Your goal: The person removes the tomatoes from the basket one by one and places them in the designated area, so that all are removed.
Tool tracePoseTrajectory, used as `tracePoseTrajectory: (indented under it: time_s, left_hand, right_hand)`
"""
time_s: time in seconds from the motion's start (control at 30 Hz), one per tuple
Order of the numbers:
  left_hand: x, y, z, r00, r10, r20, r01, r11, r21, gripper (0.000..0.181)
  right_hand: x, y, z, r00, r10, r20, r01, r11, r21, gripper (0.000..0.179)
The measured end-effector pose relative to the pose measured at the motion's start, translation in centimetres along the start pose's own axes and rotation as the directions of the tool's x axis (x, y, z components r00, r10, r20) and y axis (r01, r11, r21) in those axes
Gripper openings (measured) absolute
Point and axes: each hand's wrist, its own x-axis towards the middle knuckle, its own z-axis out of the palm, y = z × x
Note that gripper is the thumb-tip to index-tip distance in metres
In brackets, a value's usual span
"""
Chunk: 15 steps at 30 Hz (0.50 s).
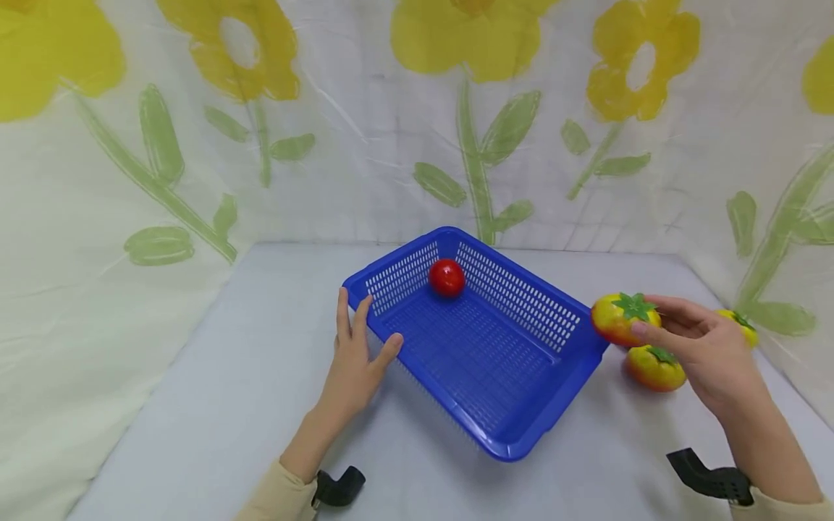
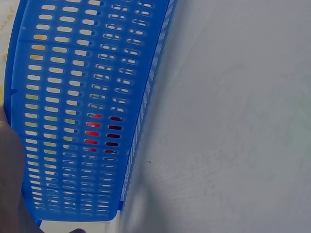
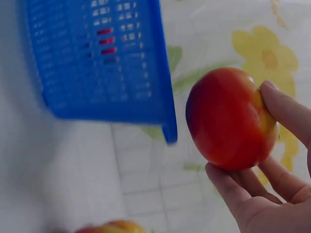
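Observation:
A blue perforated plastic basket [image 1: 469,354] lies at an angle mid-table in the head view. One shiny red round fruit [image 1: 447,278] sits in its far corner, and red shows through the slots in both wrist views. My left hand [image 1: 355,369] is at the basket's left corner, fingers straight and spread along the rim. Beyond the basket's right corner, my right hand [image 1: 717,354] holds a yellow-and-red tomato [image 1: 615,318] with a green star-shaped top between thumb and fingers. The right wrist view shows this tomato's red underside [image 3: 228,119] beside the basket wall [image 3: 97,92].
A second yellow-and-red tomato [image 1: 656,370] rests on the white table [image 1: 260,362] below the held one. Another one [image 1: 746,334] is partly hidden behind my right hand. A flower-printed curtain [image 1: 365,145] hangs behind the table and at its sides.

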Motion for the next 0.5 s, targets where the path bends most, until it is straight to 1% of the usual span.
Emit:
tracePoseTrajectory:
  time_s: [0.07,0.17,0.3,0.4,0.5]
  left_hand:
    - [0.1,0.0,0.0,1.000,0.002,0.002,-0.002,1.000,0.000,0.083]
    - [0.1,0.0,0.0,1.000,0.003,0.006,-0.003,1.000,0.005,0.084]
    - [-0.1,0.0,0.0,1.000,0.002,0.003,-0.002,1.000,0.011,0.084]
    - [-0.1,0.0,-0.1,1.000,0.002,0.003,-0.002,1.000,0.014,0.084]
    - [-0.1,0.0,-0.2,1.000,0.001,-0.003,-0.001,1.000,0.017,0.083]
  right_hand:
    - [-0.2,0.6,-1.0,1.000,-0.024,-0.015,0.024,0.999,0.040,0.041]
    - [-0.5,1.6,-2.7,0.997,-0.035,-0.063,0.040,0.997,0.071,0.041]
    - [-0.7,2.7,-4.9,0.987,-0.010,-0.157,0.020,0.998,0.064,0.043]
    - [-0.4,3.4,-6.3,0.969,-0.018,-0.244,0.026,0.999,0.029,0.045]
    - [0.1,3.8,-7.3,0.941,-0.054,-0.335,0.057,0.998,-0.002,0.046]
